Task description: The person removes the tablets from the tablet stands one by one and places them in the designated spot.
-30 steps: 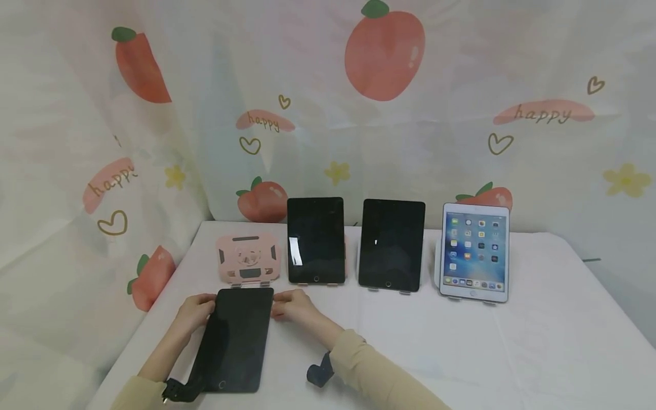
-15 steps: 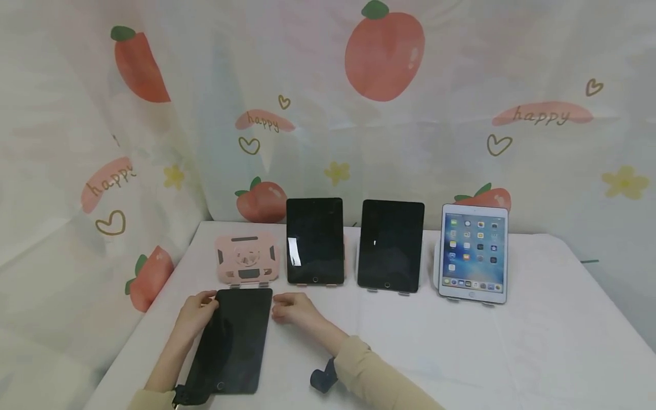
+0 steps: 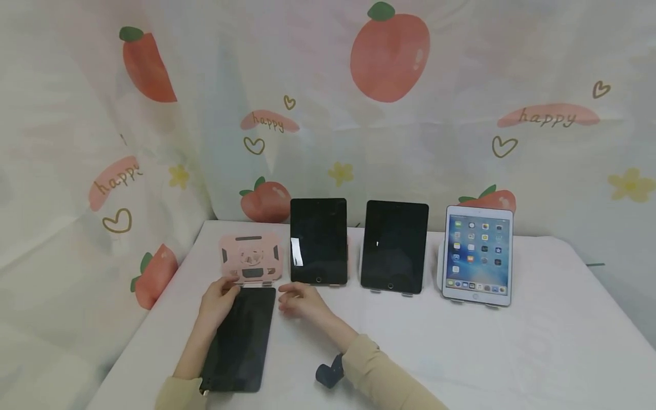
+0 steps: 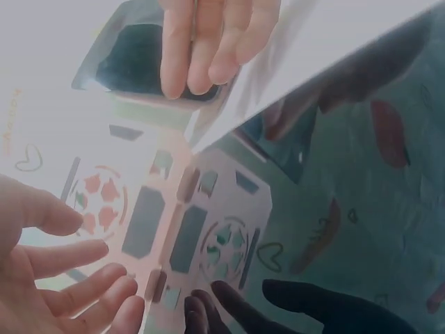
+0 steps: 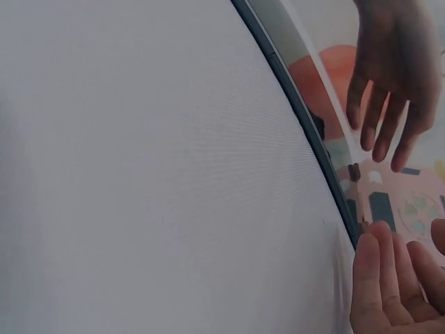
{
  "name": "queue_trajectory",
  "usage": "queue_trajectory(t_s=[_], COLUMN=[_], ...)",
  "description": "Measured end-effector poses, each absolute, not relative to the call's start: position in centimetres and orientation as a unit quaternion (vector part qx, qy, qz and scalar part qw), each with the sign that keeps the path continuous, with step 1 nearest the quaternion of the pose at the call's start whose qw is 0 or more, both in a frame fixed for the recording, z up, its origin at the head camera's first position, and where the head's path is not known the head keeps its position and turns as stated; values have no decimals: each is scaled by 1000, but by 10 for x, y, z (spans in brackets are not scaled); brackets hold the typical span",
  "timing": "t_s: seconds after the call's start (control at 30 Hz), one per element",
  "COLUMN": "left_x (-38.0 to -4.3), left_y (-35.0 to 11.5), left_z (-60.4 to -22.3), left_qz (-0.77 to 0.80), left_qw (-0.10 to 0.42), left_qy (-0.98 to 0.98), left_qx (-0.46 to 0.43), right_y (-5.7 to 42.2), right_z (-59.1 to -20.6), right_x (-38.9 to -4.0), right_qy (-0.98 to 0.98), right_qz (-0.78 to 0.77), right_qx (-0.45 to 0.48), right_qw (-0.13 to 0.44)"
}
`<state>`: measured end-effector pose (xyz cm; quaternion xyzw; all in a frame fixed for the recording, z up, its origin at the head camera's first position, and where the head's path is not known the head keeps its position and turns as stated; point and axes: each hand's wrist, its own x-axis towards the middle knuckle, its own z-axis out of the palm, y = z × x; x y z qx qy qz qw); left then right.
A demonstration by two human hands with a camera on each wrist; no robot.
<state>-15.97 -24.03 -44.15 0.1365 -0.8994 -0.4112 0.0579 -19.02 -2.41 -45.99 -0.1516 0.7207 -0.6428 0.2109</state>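
Note:
A black tablet (image 3: 245,341) lies face up at the front left, its top edge close to a pink stand (image 3: 251,256) with cut-out slots. My left hand (image 3: 217,302) is over the tablet's upper left corner, fingertips near the stand's lower edge. In the left wrist view that hand (image 4: 69,278) holds nothing, its fingers apart beside the stand (image 4: 142,216). Just right of the tablet's top right corner, my right hand (image 3: 302,302) hovers with loosely bent fingers and nothing in them. The glossy screen (image 4: 375,229) mirrors a hand and the stand.
Two black tablets (image 3: 318,239) (image 3: 394,245) and a white tablet (image 3: 479,250) with its home screen lit lean on stands in a row to the right. The white tablecloth (image 3: 461,359) reaches back to a curtain (image 3: 451,154) printed with peaches.
My left hand has moved forward and right, from the tablet's left edge to its upper left corner by the stand. My right hand has shifted slightly, its fingers loosening. The tablet has hardly moved.

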Motion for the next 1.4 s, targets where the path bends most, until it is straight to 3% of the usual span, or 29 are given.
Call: queue_trajectory(t_s=[0.33,1.4], left_x=[-168,-200], left_y=[-222,-175], left_z=[-442,-433], left_qz=[-454,-547], left_qw=[59,93], left_qy=[-880,-829], left_qx=[127,76], right_y=[-4,66], right_z=[-445,-423], right_x=[-198,-226], right_qy=[734,749], right_qz=[-638,-660], right_qx=[-161,-34], right_qw=[169,51])
